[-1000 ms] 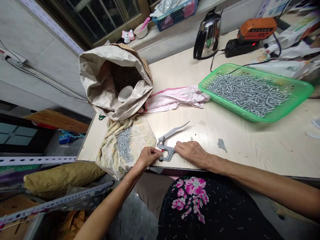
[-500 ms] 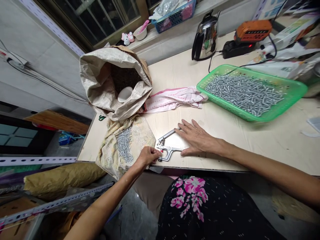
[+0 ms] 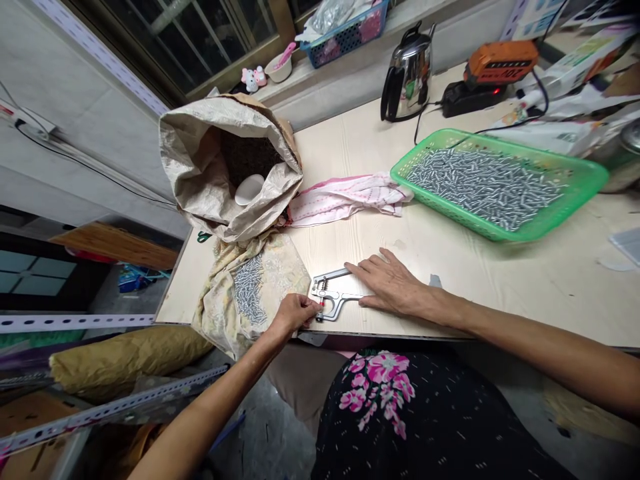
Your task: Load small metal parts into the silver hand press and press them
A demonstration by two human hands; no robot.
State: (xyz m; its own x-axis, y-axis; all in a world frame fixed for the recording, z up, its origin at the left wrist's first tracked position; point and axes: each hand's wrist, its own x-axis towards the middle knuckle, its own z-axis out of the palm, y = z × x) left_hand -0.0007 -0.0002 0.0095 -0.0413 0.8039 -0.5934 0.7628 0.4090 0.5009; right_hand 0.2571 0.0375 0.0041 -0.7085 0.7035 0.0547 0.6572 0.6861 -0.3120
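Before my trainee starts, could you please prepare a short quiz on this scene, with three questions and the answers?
1. Which hand holds the handles of the grey pliers: (a) left or (b) right?
2. True or false: the pink-and-white towel lies on the table between the sack and the green basket.
3. Complete: metal pieces lie in the green basket and also on the patterned ...

Key: 1: b, right hand. 2: true. 3: cloth.

On the bench (image 3: 345,147), the right-hand grip (image 3: 393,285) spans both handles of metal pliers (image 3: 340,304); the left-hand grip (image 3: 293,312) has its fingertips at the tool's head, beside a patterned cloth (image 3: 286,267) bearing small silvery pieces (image 3: 250,291). Behind stand an open sack (image 3: 180,157) and, rightward, a green basket (image 3: 453,209).
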